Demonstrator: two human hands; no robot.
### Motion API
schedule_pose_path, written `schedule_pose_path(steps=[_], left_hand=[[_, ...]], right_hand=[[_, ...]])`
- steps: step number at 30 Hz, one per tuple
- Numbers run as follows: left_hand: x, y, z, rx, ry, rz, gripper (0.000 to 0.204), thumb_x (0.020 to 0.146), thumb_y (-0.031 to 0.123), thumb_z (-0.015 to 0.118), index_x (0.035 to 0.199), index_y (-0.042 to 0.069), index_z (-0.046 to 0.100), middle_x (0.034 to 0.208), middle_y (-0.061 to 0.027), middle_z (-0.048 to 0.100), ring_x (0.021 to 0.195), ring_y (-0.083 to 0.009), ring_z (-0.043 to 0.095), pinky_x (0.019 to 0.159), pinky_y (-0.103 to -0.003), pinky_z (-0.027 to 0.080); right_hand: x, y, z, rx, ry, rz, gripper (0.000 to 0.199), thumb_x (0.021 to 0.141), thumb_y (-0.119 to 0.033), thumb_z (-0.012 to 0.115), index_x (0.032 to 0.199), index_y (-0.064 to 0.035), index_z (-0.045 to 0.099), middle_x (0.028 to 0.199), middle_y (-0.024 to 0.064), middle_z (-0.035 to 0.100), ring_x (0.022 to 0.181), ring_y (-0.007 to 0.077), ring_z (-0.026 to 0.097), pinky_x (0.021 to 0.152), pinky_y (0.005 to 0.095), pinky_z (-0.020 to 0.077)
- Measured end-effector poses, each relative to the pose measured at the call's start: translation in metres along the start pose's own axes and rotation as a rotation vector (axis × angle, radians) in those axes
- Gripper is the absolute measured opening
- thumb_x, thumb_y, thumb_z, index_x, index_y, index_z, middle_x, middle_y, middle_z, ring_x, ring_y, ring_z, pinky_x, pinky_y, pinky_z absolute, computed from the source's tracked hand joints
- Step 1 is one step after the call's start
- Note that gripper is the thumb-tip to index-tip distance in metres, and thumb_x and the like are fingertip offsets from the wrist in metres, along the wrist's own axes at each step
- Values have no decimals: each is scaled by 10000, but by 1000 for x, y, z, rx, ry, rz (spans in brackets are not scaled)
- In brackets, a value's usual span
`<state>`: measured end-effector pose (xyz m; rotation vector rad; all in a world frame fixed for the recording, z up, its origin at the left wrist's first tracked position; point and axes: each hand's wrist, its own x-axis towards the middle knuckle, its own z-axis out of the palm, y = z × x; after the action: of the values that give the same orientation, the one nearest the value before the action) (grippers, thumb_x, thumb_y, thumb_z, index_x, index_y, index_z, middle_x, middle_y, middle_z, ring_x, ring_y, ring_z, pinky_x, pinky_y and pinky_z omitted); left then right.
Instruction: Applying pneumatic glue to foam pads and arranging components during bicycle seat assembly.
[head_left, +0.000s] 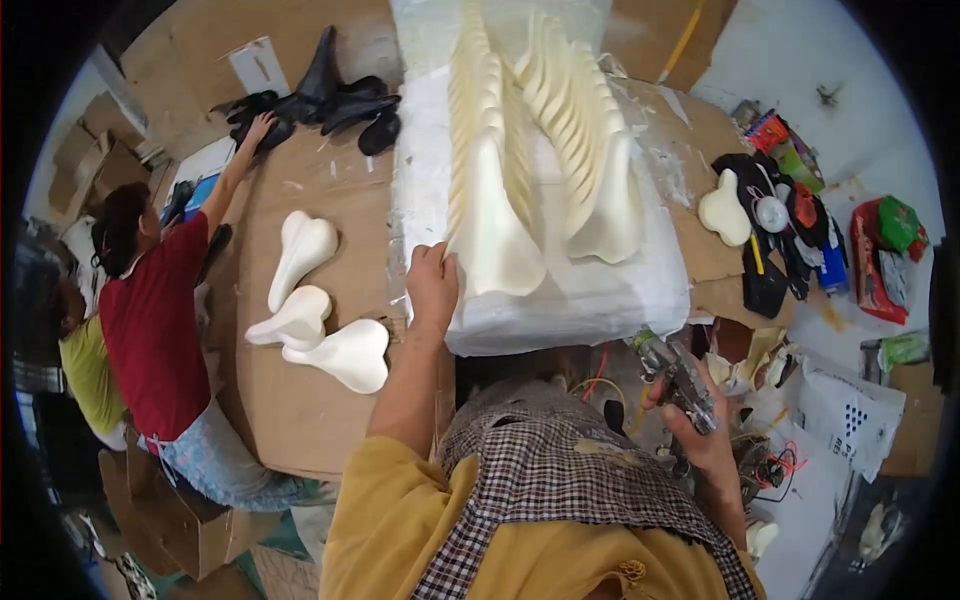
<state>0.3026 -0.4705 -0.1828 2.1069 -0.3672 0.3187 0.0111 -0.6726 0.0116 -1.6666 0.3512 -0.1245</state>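
Note:
My right hand (705, 425) is wrapped around a spray gun (680, 385), metallic and stained, near the front right corner of the white-covered bench. At the bench's left edge, my left hand (432, 290) has its fingers bent together beside the nearest cream saddle pad (495, 235); what they grip, if anything, is hidden. That pad ends a long row of overlapping saddle-shaped foam pads running away from me. A second row (605, 205) lies to its right, also overlapping. White sheeting (560, 320) wraps the bench under both rows.
Three loose white saddle pads (345, 355) lie on the cardboard-covered table (300, 440) at left. A co-worker in red (160, 320) reaches toward black saddle covers (335, 95); another person in yellow-green sits behind. Tools and another pad (724, 208) lie at right. Hoses hang below.

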Motion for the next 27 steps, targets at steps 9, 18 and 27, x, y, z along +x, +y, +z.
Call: schedule_pose_path(steps=[9,18,27], left_hand=[[-78,-157,-107,-321,507,-1085,264,785,152,639,940,-50,571,819,-144,573,790,-269,559,687,-358,464],[15,-95,-44,149,305,-201,446,722,185,679,1104,-4,546,1011,-165,584,930,-321,555,815,-399,448],[60,-38,78,270,-172,-236,412,700,190,647,1080,41,592,992,-186,556,899,-332,580,810,-404,466]], right_hand=[[25,21,8,-76,-79,129,554,804,-71,653,1295,5,408,952,14,583,848,88,537,737,246,460],[17,-33,12,59,234,-63,587,794,-150,653,1273,35,369,861,68,570,762,138,571,703,271,486],[-33,1,-37,-59,233,109,600,812,-158,654,1316,1,368,902,53,587,819,121,563,725,267,465]])
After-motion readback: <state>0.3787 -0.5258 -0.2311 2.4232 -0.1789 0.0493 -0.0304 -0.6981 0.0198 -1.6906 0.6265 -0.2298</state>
